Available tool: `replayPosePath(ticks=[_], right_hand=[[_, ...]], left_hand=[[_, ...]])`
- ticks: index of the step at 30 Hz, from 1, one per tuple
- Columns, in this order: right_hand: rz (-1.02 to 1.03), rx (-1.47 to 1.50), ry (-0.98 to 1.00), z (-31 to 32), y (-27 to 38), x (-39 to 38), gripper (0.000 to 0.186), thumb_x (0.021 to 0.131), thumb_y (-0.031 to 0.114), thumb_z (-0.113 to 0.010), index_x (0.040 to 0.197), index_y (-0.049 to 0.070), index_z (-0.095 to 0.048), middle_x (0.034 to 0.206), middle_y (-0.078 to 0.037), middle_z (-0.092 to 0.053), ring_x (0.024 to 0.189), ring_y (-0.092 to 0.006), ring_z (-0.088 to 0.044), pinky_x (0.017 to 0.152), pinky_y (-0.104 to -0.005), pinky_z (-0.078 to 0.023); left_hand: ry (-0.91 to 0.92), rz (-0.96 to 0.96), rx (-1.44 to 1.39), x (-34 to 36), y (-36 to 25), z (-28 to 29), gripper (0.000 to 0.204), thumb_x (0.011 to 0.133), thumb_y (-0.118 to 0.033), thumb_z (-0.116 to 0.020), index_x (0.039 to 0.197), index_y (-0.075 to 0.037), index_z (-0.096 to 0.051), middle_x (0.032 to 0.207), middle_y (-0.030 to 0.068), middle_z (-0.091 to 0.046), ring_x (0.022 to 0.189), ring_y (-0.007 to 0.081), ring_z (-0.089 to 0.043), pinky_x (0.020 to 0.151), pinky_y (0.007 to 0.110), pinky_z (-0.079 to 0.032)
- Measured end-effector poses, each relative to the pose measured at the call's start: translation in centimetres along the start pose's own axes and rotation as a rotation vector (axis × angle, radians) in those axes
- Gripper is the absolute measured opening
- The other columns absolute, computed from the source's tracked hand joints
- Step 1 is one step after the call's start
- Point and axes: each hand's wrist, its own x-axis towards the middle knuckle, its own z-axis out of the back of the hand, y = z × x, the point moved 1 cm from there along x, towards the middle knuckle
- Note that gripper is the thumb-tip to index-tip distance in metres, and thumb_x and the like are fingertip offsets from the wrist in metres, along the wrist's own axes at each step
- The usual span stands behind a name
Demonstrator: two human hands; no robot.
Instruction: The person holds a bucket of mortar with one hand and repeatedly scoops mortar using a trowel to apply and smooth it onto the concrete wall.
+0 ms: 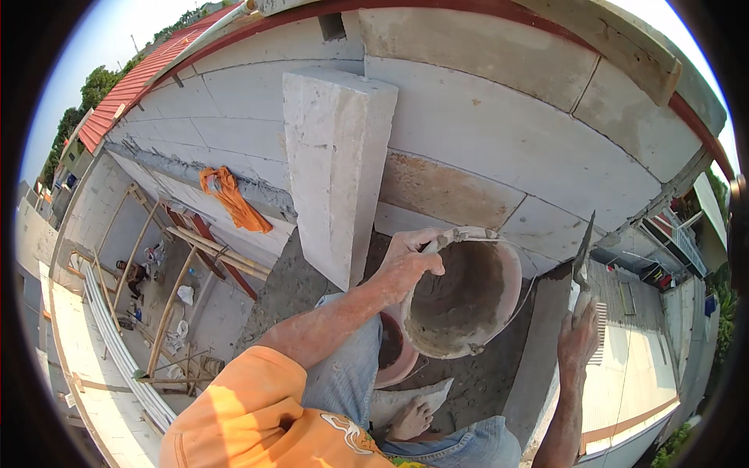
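My left hand (411, 261) is closed at the left rim of a pinkish bucket (511, 273). The bucket is tilted so its mouth shows, and grey mortar (452, 300) coats its inside. A thin wire handle hangs at its right side. In my right hand (579, 331), off to the right of the bucket, is a trowel (581, 261) with its blade pointing up, apart from the bucket. Behind and partly under the first bucket stands a second pink bucket (399, 368), mostly hidden. A tall pale block (331, 148) leans upright against the block wall (484, 117).
My bare foot (413, 419) is beside a broken block piece (417, 396) on the narrow ledge. At left the ledge drops to a lower floor with bamboo poles (168, 304) and a seated person (133, 277). An orange cloth (234, 199) drapes over the wall. A metal roof (632, 351) lies below right.
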Motion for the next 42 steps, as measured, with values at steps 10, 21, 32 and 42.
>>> replayPosePath(ticks=[10,21,32,42], right_hand=[[-0.213,0.592,0.181,4.6,4.3,-4.5,0.052,0.081,0.008,-0.068,0.129,-0.007,-0.056,0.088,-0.018,-0.065,0.076,-0.0205,-0.059,0.071,-0.0343,-0.049],[0.166,0.384,0.566,6.0,7.3,-4.4,0.058,0.077,0.012,-0.076,0.129,-0.002,-0.056,0.108,-0.024,-0.068,0.092,-0.0414,-0.070,0.078,-0.0471,-0.055],[0.455,0.001,0.658,6.1,8.7,-0.6,0.057,0.084,0.015,-0.073,0.133,-0.002,-0.049,0.099,-0.022,-0.067,0.087,-0.0413,-0.069,0.077,-0.0500,-0.053],[0.440,-0.134,0.646,1.2,10.2,0.0,0.050,0.091,0.022,-0.068,0.131,-0.003,-0.051,0.090,-0.020,-0.068,0.084,-0.0382,-0.072,0.071,-0.0511,-0.056]], left_hand=[[-0.102,0.043,-0.115,0.7,0.1,0.4,0.051,0.067,0.004,-0.061,0.118,0.006,-0.068,0.099,0.0049,-0.068,0.089,0.0125,-0.062,0.082,0.027,-0.050],[-0.109,-0.040,-0.125,0.3,0.8,0.4,0.050,0.071,0.007,-0.058,0.120,0.005,-0.068,0.102,0.0055,-0.070,0.086,0.0113,-0.063,0.081,0.025,-0.051],[-0.092,-0.179,0.087,-0.5,-0.5,0.1,0.054,0.067,0.001,-0.063,0.120,0.005,-0.069,0.110,0.0059,-0.069,0.101,0.0156,-0.059,0.094,0.027,-0.045],[-0.003,-0.489,0.384,-0.9,0.1,-0.3,0.057,0.067,0.003,-0.064,0.123,0.009,-0.065,0.125,0.0142,-0.067,0.111,0.0189,-0.061,0.099,0.028,-0.044]])
